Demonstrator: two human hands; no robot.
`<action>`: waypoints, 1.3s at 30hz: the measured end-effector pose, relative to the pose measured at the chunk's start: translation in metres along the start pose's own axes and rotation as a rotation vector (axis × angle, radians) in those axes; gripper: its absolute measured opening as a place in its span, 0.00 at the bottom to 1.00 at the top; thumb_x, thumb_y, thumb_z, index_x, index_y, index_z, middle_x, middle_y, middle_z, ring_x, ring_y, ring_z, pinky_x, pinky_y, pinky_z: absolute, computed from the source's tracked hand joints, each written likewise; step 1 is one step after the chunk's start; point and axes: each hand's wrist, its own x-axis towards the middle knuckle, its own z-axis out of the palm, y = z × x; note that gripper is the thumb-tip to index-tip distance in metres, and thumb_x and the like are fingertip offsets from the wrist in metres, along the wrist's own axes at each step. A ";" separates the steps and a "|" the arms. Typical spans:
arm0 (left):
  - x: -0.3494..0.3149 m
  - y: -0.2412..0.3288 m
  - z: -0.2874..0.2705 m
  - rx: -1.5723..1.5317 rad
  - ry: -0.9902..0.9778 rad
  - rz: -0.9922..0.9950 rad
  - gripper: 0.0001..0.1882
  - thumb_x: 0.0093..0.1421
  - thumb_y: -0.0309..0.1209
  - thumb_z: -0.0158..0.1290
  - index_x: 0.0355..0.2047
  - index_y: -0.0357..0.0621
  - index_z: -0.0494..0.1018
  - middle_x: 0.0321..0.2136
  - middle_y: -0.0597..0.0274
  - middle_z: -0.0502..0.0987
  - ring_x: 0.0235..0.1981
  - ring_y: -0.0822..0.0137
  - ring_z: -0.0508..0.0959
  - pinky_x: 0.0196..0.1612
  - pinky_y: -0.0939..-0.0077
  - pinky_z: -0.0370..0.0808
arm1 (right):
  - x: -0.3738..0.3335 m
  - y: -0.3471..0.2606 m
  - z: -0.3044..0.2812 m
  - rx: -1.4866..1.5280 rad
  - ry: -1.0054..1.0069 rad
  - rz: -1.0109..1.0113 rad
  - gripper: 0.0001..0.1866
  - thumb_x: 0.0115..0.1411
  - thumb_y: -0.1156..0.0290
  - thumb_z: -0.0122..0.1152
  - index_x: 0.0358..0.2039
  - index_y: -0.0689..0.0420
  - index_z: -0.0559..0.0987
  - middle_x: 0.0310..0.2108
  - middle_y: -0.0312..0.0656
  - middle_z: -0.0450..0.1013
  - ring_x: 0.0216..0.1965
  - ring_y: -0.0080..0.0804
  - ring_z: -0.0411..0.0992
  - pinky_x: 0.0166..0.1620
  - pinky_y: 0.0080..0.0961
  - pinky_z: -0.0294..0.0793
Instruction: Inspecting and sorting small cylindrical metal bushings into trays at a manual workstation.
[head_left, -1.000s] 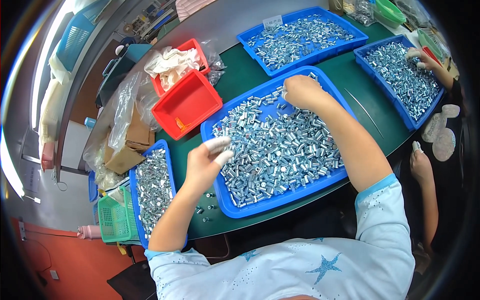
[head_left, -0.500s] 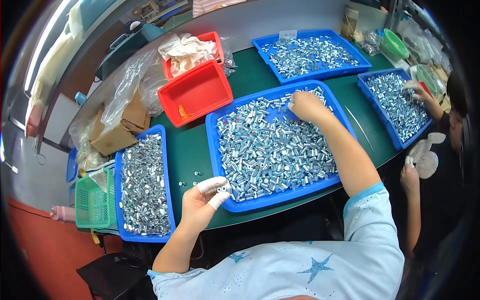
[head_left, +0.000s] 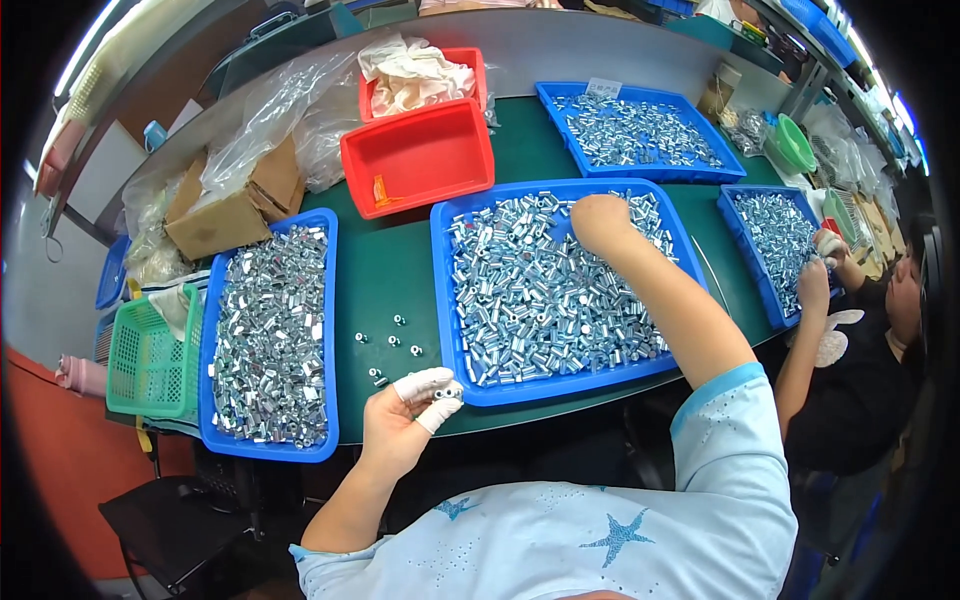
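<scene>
My left hand [head_left: 400, 415], with white covers on thumb and fingers, pinches a few small metal sleeves [head_left: 447, 393] by the near left corner of the large blue tray [head_left: 560, 387]. Their round holes show. Inside that tray lies a thick layer of shiny metal sleeves [head_left: 550, 310]. My right hand [head_left: 603, 224] reaches down among them toward the far side; its fingers are hidden behind the back of the hand. Several loose sleeves [head_left: 394, 341] are on the green table just left of the tray, some standing upright.
A blue tray of metal parts [head_left: 329, 300] stands at the left, beside a green basket [head_left: 112, 360]. Red bins [head_left: 420, 160] and a cardboard box [head_left: 235, 205] sit farther back. More blue trays [head_left: 640, 176] are at right, where a co-worker's hands [head_left: 815, 285] work. Tweezers [head_left: 708, 265] lie between.
The view has shifted slightly. My right hand has moved a little left and its fingers have gone out of sight. My left hand keeps its pinch. The co-worker's hands have come together.
</scene>
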 end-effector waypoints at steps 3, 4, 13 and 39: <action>0.003 -0.003 0.012 0.000 0.005 0.013 0.17 0.50 0.15 0.54 0.42 0.33 0.69 0.34 0.55 0.76 0.37 0.68 0.76 0.40 0.77 0.75 | 0.002 -0.006 0.000 0.002 0.014 0.021 0.10 0.48 0.73 0.51 0.29 0.56 0.80 0.32 0.45 0.76 0.34 0.41 0.75 0.33 0.34 0.75; 0.004 -0.004 0.018 0.007 -0.001 0.025 0.17 0.50 0.15 0.54 0.42 0.33 0.69 0.34 0.55 0.76 0.37 0.68 0.76 0.40 0.77 0.74 | 0.004 -0.003 0.003 0.033 0.042 0.046 0.09 0.48 0.73 0.51 0.28 0.57 0.80 0.32 0.46 0.75 0.34 0.41 0.75 0.34 0.34 0.75; 0.005 -0.021 0.045 0.010 -0.094 0.126 0.17 0.50 0.15 0.54 0.43 0.34 0.68 0.34 0.56 0.76 0.37 0.69 0.76 0.40 0.77 0.74 | -0.080 0.032 -0.032 0.904 0.337 -0.031 0.10 0.52 0.69 0.55 0.32 0.62 0.77 0.27 0.44 0.75 0.29 0.34 0.74 0.33 0.26 0.71; -0.028 -0.071 0.113 0.158 -0.320 0.081 0.10 0.48 0.17 0.57 0.32 0.35 0.71 0.33 0.48 0.76 0.34 0.63 0.78 0.35 0.75 0.77 | -0.289 -0.054 0.071 1.471 0.183 -0.051 0.14 0.48 0.75 0.62 0.37 0.62 0.75 0.27 0.44 0.74 0.23 0.32 0.73 0.27 0.21 0.72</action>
